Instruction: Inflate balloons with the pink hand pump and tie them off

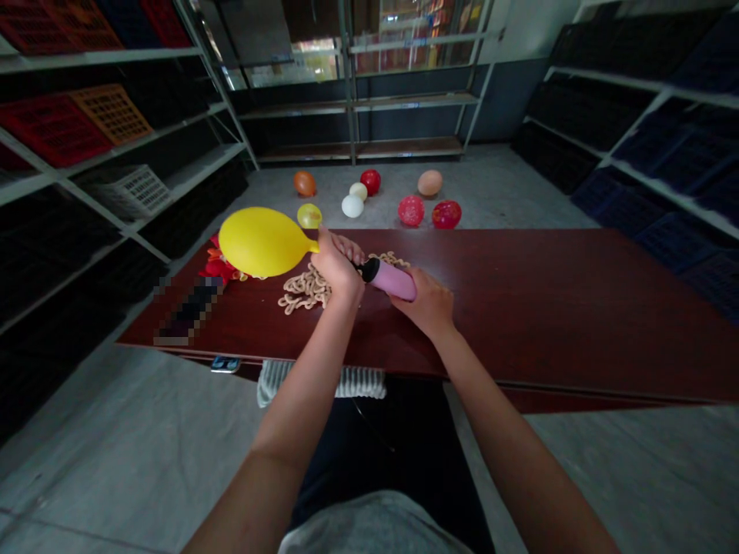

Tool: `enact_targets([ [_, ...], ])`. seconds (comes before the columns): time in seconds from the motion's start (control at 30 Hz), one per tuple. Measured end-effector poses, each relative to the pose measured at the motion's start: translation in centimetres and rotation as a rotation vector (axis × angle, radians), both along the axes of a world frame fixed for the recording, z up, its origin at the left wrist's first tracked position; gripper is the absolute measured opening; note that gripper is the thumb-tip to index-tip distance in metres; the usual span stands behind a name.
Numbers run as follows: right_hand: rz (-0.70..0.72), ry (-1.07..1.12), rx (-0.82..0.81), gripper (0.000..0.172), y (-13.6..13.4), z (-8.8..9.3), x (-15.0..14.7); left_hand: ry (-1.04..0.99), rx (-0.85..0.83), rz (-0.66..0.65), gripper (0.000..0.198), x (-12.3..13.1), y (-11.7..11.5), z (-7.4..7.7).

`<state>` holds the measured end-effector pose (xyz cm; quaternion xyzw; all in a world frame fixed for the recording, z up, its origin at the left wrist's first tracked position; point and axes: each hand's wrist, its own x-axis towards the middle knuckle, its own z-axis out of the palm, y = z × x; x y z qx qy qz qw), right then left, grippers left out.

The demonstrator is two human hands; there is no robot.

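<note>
A yellow balloon (pixel 262 241), swollen with air, points to the left with its neck at the fingers of my left hand (pixel 339 265). Those fingers are closed around the balloon's neck and the black nozzle end of a pink hand pump (pixel 395 280). My right hand (pixel 430 302) is wrapped round the pump's pink barrel at its other end. Beneath my hands a beige knotted cord (pixel 305 291) lies heaped on the dark red table (pixel 554 300). Left of it, partly behind the yellow balloon, is a pile of red and orange uninflated balloons (pixel 218 265).
Several inflated balloons rest on the floor beyond the table, among them an orange one (pixel 304 183) and a white one (pixel 352 205). A blurred dark flat object (pixel 192 309) lies at the table's left. Shelves with crates (pixel 112 114) line both sides.
</note>
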<state>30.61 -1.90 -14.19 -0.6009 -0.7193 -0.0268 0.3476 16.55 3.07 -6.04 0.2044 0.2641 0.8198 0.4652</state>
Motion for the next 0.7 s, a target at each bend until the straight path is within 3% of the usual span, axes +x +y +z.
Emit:
enact_targets([
  [0.33,0.185,-0.248,0.029,0.040,-0.5,-0.4,-0.7,-0.135,-0.130,0.016,0.050,-5.5,-1.5,-2.5],
  [0.7,0.255,-0.352,0.047,0.047,-0.8,-0.5,-0.5,-0.176,-0.112,0.082,0.048,-12.2,-3.3,-1.3],
])
